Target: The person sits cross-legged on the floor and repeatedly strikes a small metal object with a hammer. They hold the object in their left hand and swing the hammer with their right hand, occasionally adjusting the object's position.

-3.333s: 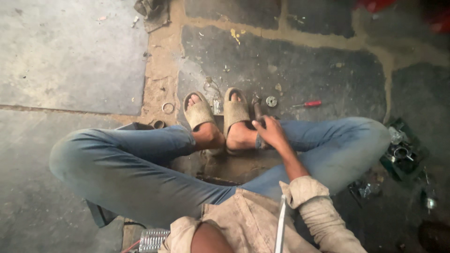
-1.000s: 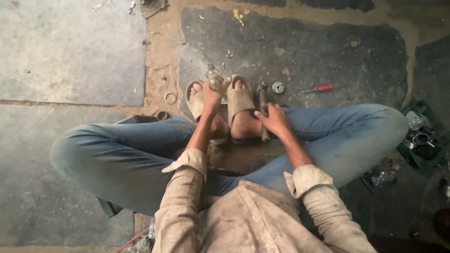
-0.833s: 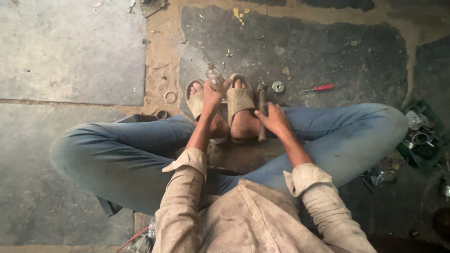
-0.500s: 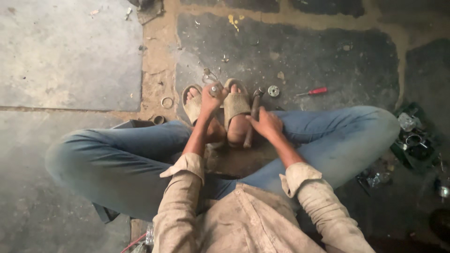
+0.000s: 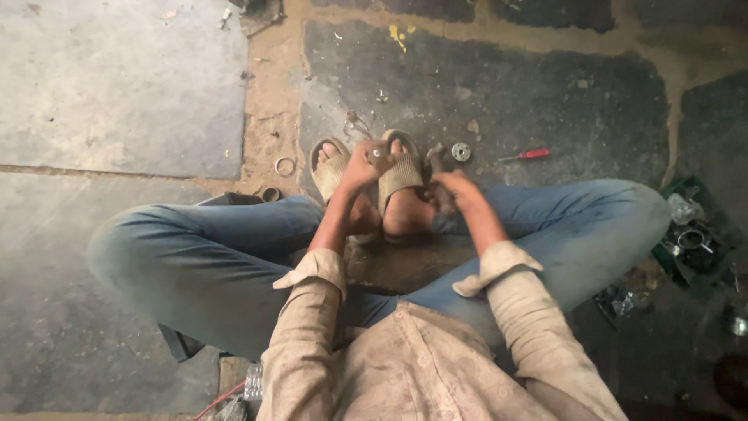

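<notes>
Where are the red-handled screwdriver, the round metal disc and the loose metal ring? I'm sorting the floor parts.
red-handled screwdriver (image 5: 533,154), head view, on its handle.
round metal disc (image 5: 460,151), head view, on its face.
loose metal ring (image 5: 285,166), head view, on its rim.

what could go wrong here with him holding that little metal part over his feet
The small round metal part sits pinched at the left hand's fingertips above the sandalled feet; if it slips it may roll among the loose rings and the washer-like disc on the stone floor. The right hand grips a dark tool close to the exposed toes, so a slip could hurt them.
</notes>
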`<action>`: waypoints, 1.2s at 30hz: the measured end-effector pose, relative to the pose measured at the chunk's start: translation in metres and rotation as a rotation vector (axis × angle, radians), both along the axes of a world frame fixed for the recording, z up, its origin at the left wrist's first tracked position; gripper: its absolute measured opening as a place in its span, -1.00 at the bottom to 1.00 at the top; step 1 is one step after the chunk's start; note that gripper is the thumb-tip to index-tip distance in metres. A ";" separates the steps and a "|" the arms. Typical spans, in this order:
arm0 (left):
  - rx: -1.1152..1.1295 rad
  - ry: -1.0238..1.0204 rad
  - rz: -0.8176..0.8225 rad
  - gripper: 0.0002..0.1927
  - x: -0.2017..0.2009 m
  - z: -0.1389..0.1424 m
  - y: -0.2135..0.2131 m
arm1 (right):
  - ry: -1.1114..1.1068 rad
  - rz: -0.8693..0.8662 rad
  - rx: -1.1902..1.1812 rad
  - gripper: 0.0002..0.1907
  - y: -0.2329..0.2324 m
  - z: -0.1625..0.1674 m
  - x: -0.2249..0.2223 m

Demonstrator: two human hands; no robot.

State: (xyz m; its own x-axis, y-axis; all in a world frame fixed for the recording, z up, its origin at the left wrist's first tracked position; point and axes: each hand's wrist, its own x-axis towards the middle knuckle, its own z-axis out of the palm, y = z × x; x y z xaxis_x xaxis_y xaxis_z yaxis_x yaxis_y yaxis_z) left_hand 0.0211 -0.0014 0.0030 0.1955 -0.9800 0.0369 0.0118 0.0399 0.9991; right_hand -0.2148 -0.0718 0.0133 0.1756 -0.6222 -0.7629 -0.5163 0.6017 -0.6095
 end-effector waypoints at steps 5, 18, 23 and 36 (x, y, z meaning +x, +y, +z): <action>-0.080 -0.164 0.003 -0.78 0.000 0.011 -0.006 | -0.076 -0.015 -0.223 -0.66 0.010 0.034 -0.007; 0.021 -0.135 -0.003 -0.71 -0.002 0.012 -0.008 | 0.193 0.391 -0.855 -0.52 0.101 0.204 0.016; 0.038 -0.212 0.054 -0.77 -0.004 -0.003 -0.013 | -0.380 0.017 -0.892 -0.49 0.109 0.266 0.000; 0.065 -0.313 0.032 -0.75 0.008 -0.003 -0.019 | 0.051 0.172 -0.702 -0.50 0.108 0.187 -0.001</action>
State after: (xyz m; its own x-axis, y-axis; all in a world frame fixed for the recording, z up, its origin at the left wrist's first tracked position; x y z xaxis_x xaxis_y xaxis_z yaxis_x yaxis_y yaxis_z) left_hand 0.0293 -0.0208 -0.0005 0.2157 -0.9757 0.0380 -0.2964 -0.0284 0.9546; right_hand -0.2156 0.0357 0.2006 0.2900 -0.9352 -0.2034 -0.6069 -0.0154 -0.7946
